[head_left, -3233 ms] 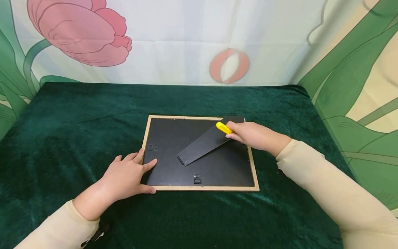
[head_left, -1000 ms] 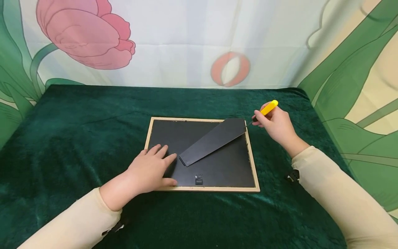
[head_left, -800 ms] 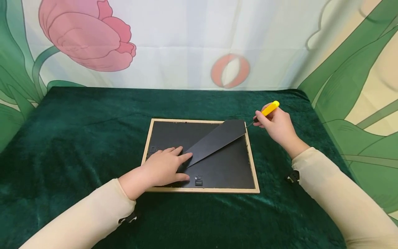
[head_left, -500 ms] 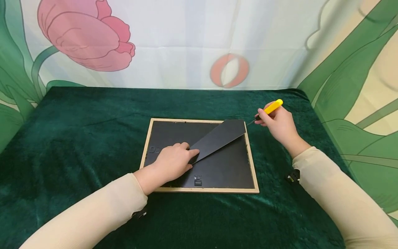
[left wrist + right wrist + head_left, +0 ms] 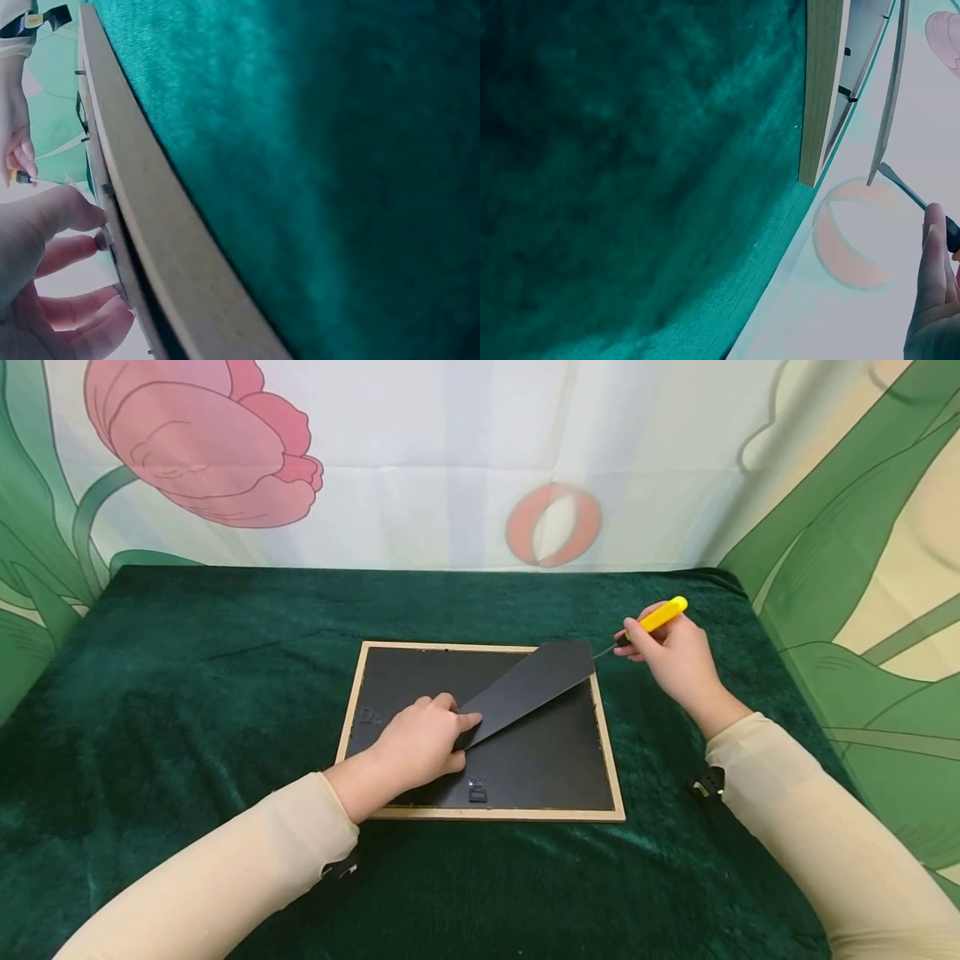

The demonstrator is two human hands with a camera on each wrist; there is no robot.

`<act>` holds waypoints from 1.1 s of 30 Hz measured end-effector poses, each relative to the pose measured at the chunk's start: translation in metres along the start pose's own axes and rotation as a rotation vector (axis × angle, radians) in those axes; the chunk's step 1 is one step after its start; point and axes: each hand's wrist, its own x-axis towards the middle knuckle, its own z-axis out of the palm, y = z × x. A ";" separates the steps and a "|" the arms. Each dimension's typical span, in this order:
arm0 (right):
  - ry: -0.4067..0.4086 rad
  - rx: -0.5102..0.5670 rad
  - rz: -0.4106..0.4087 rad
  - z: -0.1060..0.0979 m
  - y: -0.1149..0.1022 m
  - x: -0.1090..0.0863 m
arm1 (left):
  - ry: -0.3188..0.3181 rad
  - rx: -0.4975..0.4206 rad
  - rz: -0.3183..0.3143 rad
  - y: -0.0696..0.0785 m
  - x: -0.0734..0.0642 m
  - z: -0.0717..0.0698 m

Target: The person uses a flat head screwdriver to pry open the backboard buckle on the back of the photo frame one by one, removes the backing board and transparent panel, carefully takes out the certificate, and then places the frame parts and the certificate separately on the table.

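Black panel point(image 5: 547, 764) in frame point(image 5: 540, 815), screwdriver point(image 5: 663, 613) in right hand point(image 5: 678, 662)

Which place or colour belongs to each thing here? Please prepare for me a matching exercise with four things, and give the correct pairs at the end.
Things:
1. Screwdriver
2. Stand flap
3. Frame border
4. Cloth

Places and colours:
A. Dark green, spread beneath the other three things
B. Yellow at one end, held in the right grip
C. Pale wood colour, around the black backing panel
D. Black, its narrow end at the left grip

Pairs: 1-B; 2-D; 3-C; 4-A
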 end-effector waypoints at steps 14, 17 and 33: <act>0.024 0.072 0.023 -0.003 -0.004 0.001 | 0.002 -0.011 -0.009 -0.003 -0.001 -0.005; 0.045 0.100 0.016 -0.004 -0.005 0.001 | -0.004 -0.002 -0.012 -0.003 -0.001 -0.002; -0.008 -0.184 0.066 -0.008 0.000 0.005 | -0.044 0.062 0.022 -0.002 -0.002 0.000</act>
